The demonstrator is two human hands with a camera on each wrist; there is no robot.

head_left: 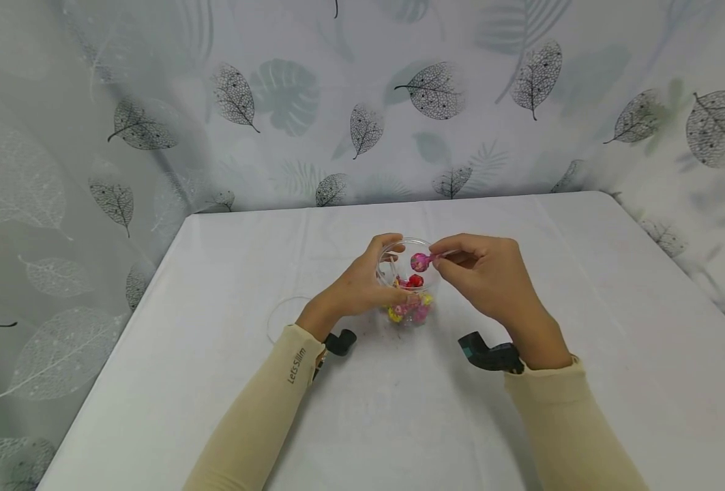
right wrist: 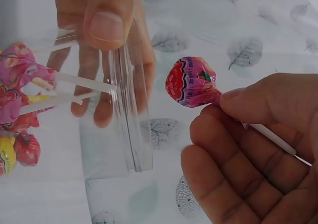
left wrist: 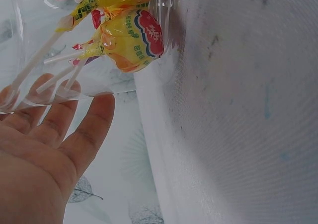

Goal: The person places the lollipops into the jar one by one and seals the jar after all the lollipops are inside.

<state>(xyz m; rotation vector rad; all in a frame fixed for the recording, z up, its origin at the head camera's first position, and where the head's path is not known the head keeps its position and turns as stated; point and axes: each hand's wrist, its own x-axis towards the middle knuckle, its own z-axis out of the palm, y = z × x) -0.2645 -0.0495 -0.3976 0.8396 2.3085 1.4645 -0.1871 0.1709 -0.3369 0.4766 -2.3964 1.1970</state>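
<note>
My left hand (head_left: 362, 276) grips a clear plastic jar (right wrist: 130, 149), thumb on the near side and fingers round the far side. Inside the jar lie several wrapped lollipops, among them a yellow one (left wrist: 130, 41) and a pink one (right wrist: 20, 67), their white sticks pointing towards the open mouth. Between thumb and forefinger my right hand (head_left: 485, 273) pinches a lollipop (right wrist: 191, 82) in a pink wrapper, just below its head. That lollipop's head points at the jar; in the right wrist view a gap separates it from the rim.
A clear round lid (head_left: 269, 319) lies on the white-covered table (head_left: 387, 423), partly behind my left wrist. Leaf-patterned curtains (head_left: 313, 150) stand along the table's back and sides. A dark wrist camera (head_left: 491, 354) sits on my right wrist, another (head_left: 340, 342) on my left.
</note>
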